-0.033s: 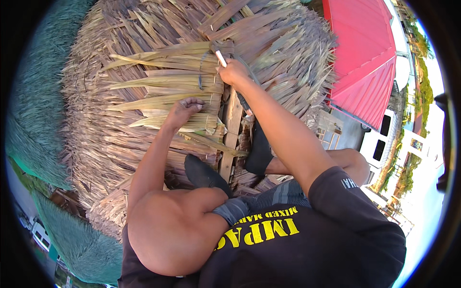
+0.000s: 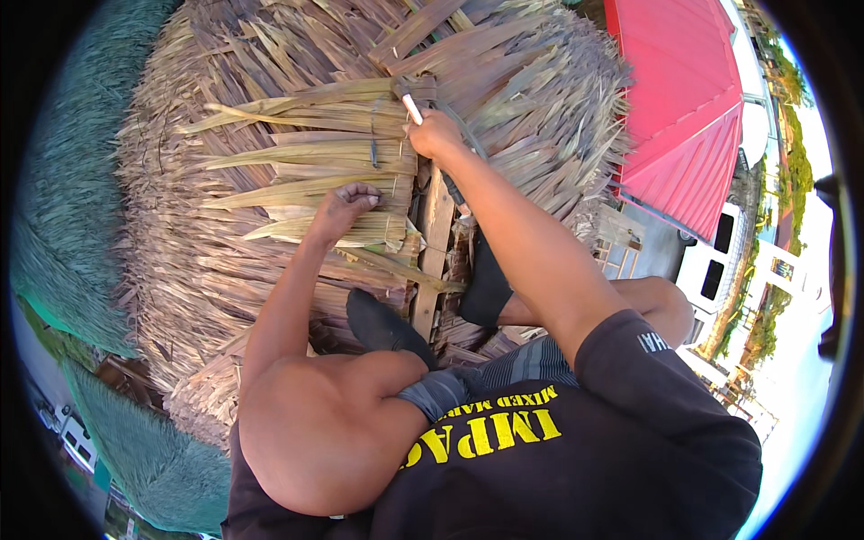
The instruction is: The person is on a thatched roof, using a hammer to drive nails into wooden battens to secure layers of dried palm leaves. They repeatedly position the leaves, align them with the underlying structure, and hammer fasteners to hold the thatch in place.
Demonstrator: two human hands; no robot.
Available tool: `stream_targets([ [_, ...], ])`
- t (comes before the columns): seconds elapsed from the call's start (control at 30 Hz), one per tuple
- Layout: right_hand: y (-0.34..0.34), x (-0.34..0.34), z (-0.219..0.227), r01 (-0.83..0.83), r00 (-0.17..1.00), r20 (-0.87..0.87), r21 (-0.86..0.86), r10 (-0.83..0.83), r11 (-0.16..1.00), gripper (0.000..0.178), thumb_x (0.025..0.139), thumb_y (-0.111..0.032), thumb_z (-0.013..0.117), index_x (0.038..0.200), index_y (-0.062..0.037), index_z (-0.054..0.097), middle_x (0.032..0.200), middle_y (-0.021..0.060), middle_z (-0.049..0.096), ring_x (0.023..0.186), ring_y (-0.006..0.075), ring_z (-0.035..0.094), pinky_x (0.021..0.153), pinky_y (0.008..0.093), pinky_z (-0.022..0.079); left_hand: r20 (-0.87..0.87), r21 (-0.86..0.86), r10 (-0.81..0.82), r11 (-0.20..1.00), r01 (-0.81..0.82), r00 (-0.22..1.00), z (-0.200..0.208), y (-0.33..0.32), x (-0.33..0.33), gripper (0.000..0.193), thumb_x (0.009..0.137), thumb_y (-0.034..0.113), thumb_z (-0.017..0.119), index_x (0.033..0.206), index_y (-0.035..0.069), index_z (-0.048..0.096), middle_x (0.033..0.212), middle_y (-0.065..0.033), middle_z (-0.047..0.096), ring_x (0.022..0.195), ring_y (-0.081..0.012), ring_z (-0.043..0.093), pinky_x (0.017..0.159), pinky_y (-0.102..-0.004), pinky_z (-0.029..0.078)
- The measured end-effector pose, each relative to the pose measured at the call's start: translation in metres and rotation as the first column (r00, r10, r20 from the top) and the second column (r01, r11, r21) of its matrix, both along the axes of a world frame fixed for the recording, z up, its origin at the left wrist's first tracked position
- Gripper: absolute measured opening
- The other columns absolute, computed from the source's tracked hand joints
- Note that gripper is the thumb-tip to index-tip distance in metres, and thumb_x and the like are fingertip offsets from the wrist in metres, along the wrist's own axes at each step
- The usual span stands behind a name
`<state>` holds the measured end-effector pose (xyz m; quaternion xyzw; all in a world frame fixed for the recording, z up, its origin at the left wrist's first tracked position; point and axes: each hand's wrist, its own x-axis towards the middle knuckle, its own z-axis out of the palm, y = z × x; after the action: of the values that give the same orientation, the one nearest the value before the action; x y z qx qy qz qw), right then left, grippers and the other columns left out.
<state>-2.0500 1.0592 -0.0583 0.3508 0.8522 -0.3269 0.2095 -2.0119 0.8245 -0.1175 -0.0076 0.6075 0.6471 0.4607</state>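
Gripping a tool point(image 2: 412, 109), the right hand point(image 2: 436, 135) is located at the right border of the leaf panel point(image 2: 328, 155), near its upper end. Grip state, right hand: fingers closed around the tool's pale shaft. The shaft slants up and to the left from the fist and ends in a dark head at the panel's upper right corner.

The left hand point(image 2: 342, 212) is positioned lower on the same panel, toward its right border. Grip state, left hand: fingers curled; whether they pinch a leaf cannot be told.

The leaf panel consists of long yellowish strips, folded along the right border, with pointed ends directed left. It lies on the brown thatch point(image 2: 189, 180). A thin dark piece point(image 2: 374, 151) lies across the strips, between the two hands.

A wooden beam point(image 2: 436, 225) runs just beside the panel's right border. Two dark socks cover the feet: the left sock point(image 2: 382, 326) is left of the beam, the right sock point(image 2: 486, 277) to its right.

Beyond the thatch, a red roof point(image 2: 679, 108) stands at upper right, above a white vehicle point(image 2: 709, 270). Green thatch point(image 2: 72, 180) borders the left side.
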Motion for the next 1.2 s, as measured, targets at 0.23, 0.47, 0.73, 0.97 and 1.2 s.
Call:
stream_targets([
  [0.23,-0.026,-0.017,0.027,-0.233,0.957,-0.199,-0.092,0.212,0.968,0.035,0.092,-0.033,0.072,0.111,-0.0027,0.07,0.098,0.022,0.071,0.089,0.0349,0.068,0.08,0.0457,0.051,-0.214,0.023,-0.07,0.997,0.077,0.974,0.031,-0.038,-0.038,0.013,0.095,0.005,0.069,0.107,0.005,0.071,0.097,0.0005,0.07,0.092,-0.0098,0.062,0.088,-0.0256,0.05],
  [0.47,0.003,0.015,0.049,-0.19,0.937,-0.289,0.043,0.195,0.981,0.028,0.09,-0.029,0.07,0.098,-0.002,0.07,0.095,0.0246,0.07,0.094,0.044,0.065,0.084,0.051,0.051,-0.612,-0.316,-0.253,0.947,0.062,0.749,0.118,-0.081,-0.107,0.012,0.093,0.002,0.067,0.106,0.003,0.064,0.099,-0.0069,0.072,0.091,-0.0188,0.069,0.081,-0.0321,0.056],
  [0.73,-0.003,0.056,0.013,-0.104,0.974,-0.187,0.143,0.13,0.984,0.026,0.09,-0.023,0.07,0.099,0.0009,0.067,0.097,0.0256,0.068,0.102,0.0447,0.063,0.089,0.0515,0.051,-0.776,-0.242,-0.295,0.956,0.168,0.557,0.045,0.024,0.016,0.017,0.086,0.008,0.071,0.1,0.005,0.063,0.114,-0.0127,0.066,0.105,-0.0352,0.062,0.091,-0.0435,0.051],
  [0.97,0.006,0.068,0.06,-0.294,0.941,-0.113,0.204,0.32,0.934,0.024,0.095,-0.021,0.061,0.106,0.0005,0.06,0.094,0.0279,0.069,0.09,0.0472,0.066,0.08,0.056,0.052,-0.802,-0.27,-0.156,0.955,-0.118,0.576,0.019,0.037,0.064,0.023,0.085,0.008,0.071,0.106,0.006,0.062,0.123,-0.0096,0.063,0.11,-0.0354,0.058,0.095,-0.0442,0.047],
  [1.2,0.024,0.122,0.094,-0.563,0.826,-0.004,0.034,0.563,0.826,0.024,0.097,-0.023,0.058,0.098,0.0013,0.054,0.082,0.0281,0.066,0.079,0.0503,0.064,0.072,0.06,0.048,-0.626,-0.197,-0.087,0.979,-0.049,0.775,0.02,0.033,0.057,0.019,0.087,0.009,0.071,0.103,0.005,0.063,0.127,-0.0105,0.062,0.112,-0.0355,0.061,0.092,-0.0434,0.05],
])
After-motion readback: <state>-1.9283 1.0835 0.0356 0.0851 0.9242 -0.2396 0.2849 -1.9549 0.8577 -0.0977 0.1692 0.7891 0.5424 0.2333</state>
